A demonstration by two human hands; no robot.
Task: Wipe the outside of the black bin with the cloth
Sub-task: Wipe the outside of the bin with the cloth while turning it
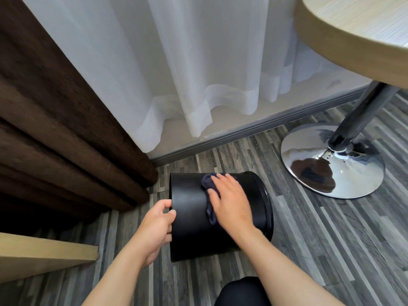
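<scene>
Black bin (189, 217) on its side on the floor (309, 239): left hand (155, 226) grips its end, steadying; right hand (231, 202), open flat, should press the cloth (208, 195) evenly, rolling the bin between strokes.

Bare forearms; black-clad knee (242, 291)

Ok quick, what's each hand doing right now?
Left hand: closed on the black bin edge.
Right hand: open, flat, pressing the cloth on it.

The right hand (229, 204) covers most of the cloth (208, 186); the table (353, 36) is cut off at the frame's edge.
</scene>
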